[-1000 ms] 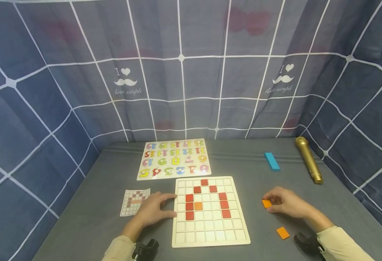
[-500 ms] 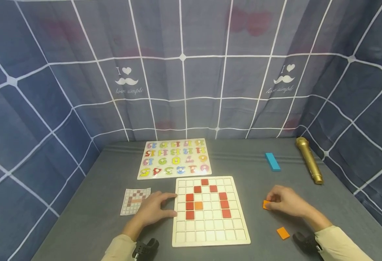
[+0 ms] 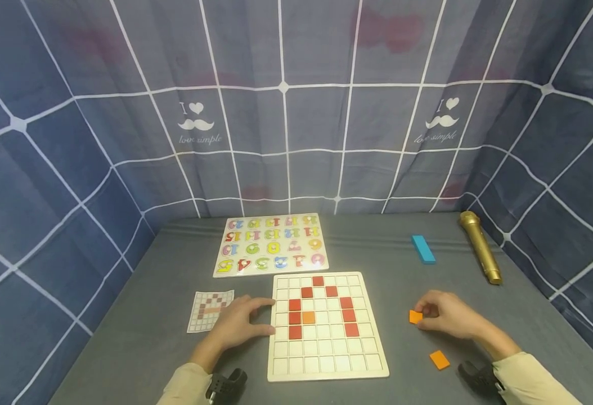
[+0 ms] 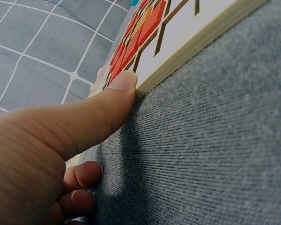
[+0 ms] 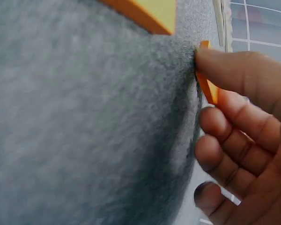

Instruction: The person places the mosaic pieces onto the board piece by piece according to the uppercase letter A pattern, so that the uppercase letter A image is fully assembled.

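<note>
My left hand (image 3: 239, 325) rests at the left edge of a cream grid board (image 3: 327, 360), thumb and index fingertip against its side. In the left wrist view its thumb (image 4: 98, 112) touches the board's wooden edge. Red tiles (image 3: 295, 318) form an arch on the grid, with one orange tile (image 3: 309, 318) inside its left leg. To the right of the board my right hand (image 3: 445, 315) pinches another orange tile (image 3: 415, 316) between thumb and fingers, low over the grey cloth. The right wrist view shows that tile (image 5: 207, 86) tilted at the thumb.
A loose orange tile (image 3: 439, 360) lies nearer me. The pattern card (image 3: 205, 312) is partly behind my left hand. Beyond the board lies a number puzzle (image 3: 271, 247). At the back right are a blue block (image 3: 423, 250) and a gold microphone (image 3: 481, 247), before a checked curtain (image 3: 311, 124).
My right fingers have shifted slightly on the pinched orange tile, and its visible face has changed angle. The left hand and the board stay in place.
</note>
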Demonstrator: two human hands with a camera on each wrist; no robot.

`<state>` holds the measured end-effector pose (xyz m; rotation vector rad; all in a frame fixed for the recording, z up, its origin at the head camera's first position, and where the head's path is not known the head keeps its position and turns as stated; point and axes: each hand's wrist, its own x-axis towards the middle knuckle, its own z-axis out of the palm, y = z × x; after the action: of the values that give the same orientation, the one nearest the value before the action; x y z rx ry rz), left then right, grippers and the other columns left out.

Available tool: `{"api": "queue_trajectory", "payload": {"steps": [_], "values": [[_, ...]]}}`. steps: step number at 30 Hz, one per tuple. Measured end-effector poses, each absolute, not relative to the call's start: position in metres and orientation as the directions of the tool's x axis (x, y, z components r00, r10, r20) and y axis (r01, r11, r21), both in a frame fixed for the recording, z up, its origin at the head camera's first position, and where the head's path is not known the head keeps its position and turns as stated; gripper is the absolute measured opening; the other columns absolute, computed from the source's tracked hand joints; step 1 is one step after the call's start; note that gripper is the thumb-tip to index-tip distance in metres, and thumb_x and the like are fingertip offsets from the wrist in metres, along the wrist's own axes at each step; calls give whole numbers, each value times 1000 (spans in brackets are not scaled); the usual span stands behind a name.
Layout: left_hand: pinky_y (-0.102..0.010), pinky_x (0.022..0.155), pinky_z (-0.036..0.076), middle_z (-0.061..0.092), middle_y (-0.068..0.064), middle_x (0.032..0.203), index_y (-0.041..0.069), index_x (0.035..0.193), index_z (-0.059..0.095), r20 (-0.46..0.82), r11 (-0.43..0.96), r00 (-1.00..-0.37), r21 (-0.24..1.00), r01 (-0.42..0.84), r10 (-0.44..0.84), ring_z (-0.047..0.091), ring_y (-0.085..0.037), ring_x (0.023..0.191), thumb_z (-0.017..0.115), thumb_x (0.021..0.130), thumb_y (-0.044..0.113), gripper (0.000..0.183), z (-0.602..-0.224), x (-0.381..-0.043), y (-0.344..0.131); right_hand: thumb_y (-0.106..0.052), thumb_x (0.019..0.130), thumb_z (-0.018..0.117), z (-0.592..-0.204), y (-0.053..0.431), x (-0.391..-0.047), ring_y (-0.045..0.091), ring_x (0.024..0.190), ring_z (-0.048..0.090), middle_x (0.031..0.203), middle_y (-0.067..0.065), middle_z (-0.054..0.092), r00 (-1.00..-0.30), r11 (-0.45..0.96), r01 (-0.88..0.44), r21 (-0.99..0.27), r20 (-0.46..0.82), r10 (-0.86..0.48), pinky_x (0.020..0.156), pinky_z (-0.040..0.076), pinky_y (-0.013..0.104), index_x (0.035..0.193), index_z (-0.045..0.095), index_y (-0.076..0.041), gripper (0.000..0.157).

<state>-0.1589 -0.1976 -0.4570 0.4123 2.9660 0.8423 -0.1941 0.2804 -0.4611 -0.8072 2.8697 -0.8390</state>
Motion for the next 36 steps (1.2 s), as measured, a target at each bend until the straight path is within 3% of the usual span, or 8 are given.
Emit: {"api": "queue_trajectory", "payload": {"steps": [4,10,23,31,36], "values": [[-24,64,32,49,6,81,24,126,66,41,816,-964,524,244,262,39,-8,75,82,73,48,60,-459,-160,-198,-20,81,78,-459,275,-197,-6,71,51,80,-11,63,-861,715,-476,-512,105,-498,61,45,22,89,67,-14,15],[-23,63,32,50,7,81,24,125,67,57,813,-959,517,267,279,39,-6,74,82,73,49,60,-459,-159,-199,-34,80,81,-458,279,-191,-4,79,53,93,-5,62,-836,691,-484,-537,50,-547,66,48,22,100,68,-10,33],[-24,62,31,49,6,81,24,126,66,41,812,-960,524,258,279,38,-7,73,82,74,48,60,-461,-160,-200,-20,72,83,-463,264,-196,-7,67,48,75,-14,60,-805,695,-588,-415,210,-556,58,44,20,84,69,-17,20],[-24,61,32,48,6,80,24,126,67,53,813,-960,520,261,275,38,-7,72,82,73,49,60,-461,-161,-200,-13,72,81,-452,218,-212,-3,67,53,76,-11,61,-771,615,-627,-478,271,-576,59,47,19,91,64,-16,25],[-24,61,31,48,6,80,25,125,67,49,817,-961,517,256,271,38,-7,72,82,73,49,59,-463,-162,-200,-13,72,81,-451,181,-217,1,67,52,74,-6,60,-707,537,-687,-490,279,-650,60,46,19,89,61,-15,25]]}}
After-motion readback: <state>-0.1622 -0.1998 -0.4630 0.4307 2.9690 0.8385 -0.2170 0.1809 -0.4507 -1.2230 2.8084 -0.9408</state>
